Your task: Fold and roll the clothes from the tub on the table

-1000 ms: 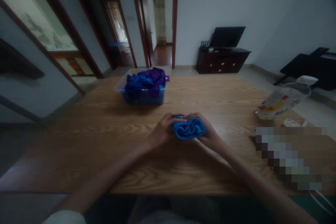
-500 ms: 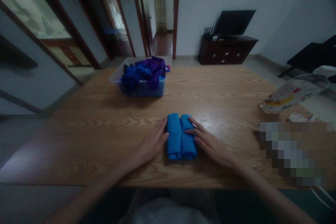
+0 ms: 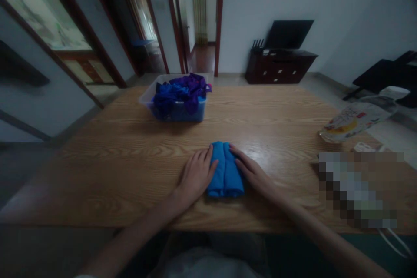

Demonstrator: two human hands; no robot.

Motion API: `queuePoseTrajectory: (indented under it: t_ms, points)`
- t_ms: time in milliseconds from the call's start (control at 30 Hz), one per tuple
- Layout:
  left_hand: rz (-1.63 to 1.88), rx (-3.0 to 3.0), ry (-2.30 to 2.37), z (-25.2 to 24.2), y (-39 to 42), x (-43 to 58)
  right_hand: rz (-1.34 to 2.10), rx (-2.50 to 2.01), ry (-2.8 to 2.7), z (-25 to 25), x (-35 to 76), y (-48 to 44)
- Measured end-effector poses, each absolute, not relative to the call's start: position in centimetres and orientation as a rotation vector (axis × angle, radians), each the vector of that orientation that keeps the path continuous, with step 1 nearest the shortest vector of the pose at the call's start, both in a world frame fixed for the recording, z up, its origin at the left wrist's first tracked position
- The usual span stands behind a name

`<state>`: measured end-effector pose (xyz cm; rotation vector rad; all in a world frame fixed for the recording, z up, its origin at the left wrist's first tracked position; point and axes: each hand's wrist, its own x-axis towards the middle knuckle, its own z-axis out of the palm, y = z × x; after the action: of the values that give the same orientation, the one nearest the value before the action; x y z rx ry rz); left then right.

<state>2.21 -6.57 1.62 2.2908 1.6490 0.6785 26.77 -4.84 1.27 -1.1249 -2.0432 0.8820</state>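
Note:
A blue folded cloth (image 3: 224, 173) lies on the wooden table in front of me, its two sides rolled in to meet at a seam down the middle. My left hand (image 3: 197, 171) rests along its left side, fingers stretched toward the far corner and thumb on the fabric. On the opposite side, my right hand (image 3: 252, 171) presses the right edge with extended fingers. Between both hands the far end of the cloth looks narrower than the near end. The undersides of the fingers are hidden.
A clear plastic bin (image 3: 177, 112) heaped with blue and purple fabric stands at the back left of the table (image 3: 130, 173). To the right lie a printed plastic bag (image 3: 348, 124) and a blurred-out item (image 3: 355, 191) with a white cord. A television (image 3: 289, 34) stands beyond.
My left hand has moved right onto the cloth's edge, and my right fingers have shifted from its top to its right side. The far end of the cloth is squeezed narrower.

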Motion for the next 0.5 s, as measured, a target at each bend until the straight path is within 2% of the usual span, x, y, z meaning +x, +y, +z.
queuePoseTrajectory:
  t_ms: [100, 300, 500]
  points:
    - [0.758, 2.088, 1.504, 2.0, -5.4, 1.4, 0.833, -1.142, -1.985, 1.4, 27.5, -3.8]
    - [0.718, 1.426, 1.056, 2.1, -2.4, 0.5, 1.185, -1.339, -1.919, 2.9, 28.5, -1.5]
    - [0.646, 1.381, 0.903, 2.3, -1.1, 0.7, 1.367, -1.358, -2.04, 4.9, 28.0, -0.8]
